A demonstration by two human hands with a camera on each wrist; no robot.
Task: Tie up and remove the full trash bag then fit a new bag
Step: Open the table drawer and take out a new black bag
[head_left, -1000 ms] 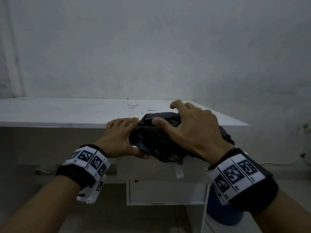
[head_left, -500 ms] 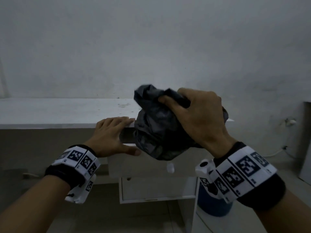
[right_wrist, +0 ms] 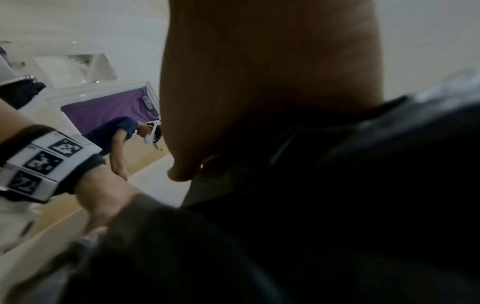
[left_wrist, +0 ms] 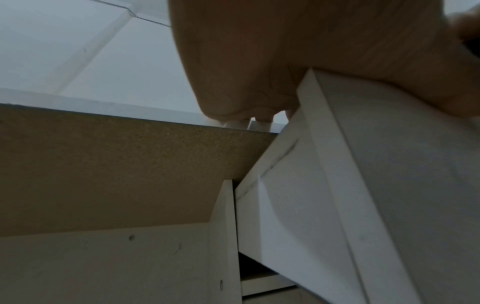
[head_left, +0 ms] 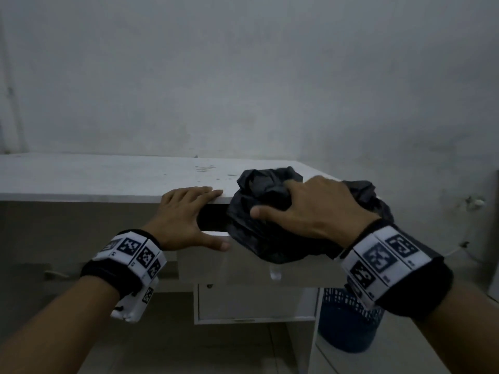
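A crumpled black trash bag [head_left: 259, 190] is bunched in my right hand [head_left: 316, 209], which grips it from above just over the right end of the white desk [head_left: 108, 179]. In the right wrist view the bag [right_wrist: 337, 205] fills the lower right under my palm [right_wrist: 259, 82]. My left hand [head_left: 186, 214] lies to the bag's left and holds nothing. Its fingers are straight on the desk edge and its thumb is on the top of the part-open drawer [head_left: 243, 268]. The left wrist view shows the palm [left_wrist: 285, 51] against the drawer front [left_wrist: 389, 164]. A blue mesh bin [head_left: 348, 322] stands on the floor, lower right.
A dark gap [head_left: 213, 217] shows between the desk top and the drawer front. A clear knob [head_left: 275, 273] sticks out below the bag. A second drawer [head_left: 253, 303] sits underneath. A grey wall [head_left: 243, 76] rises behind the desk, and a cable [head_left: 459, 247] runs along it at right.
My left hand let go of the bag and settled on the drawer and desk edge. My right hand lifted the bag out, then lowered it to desk-edge height.
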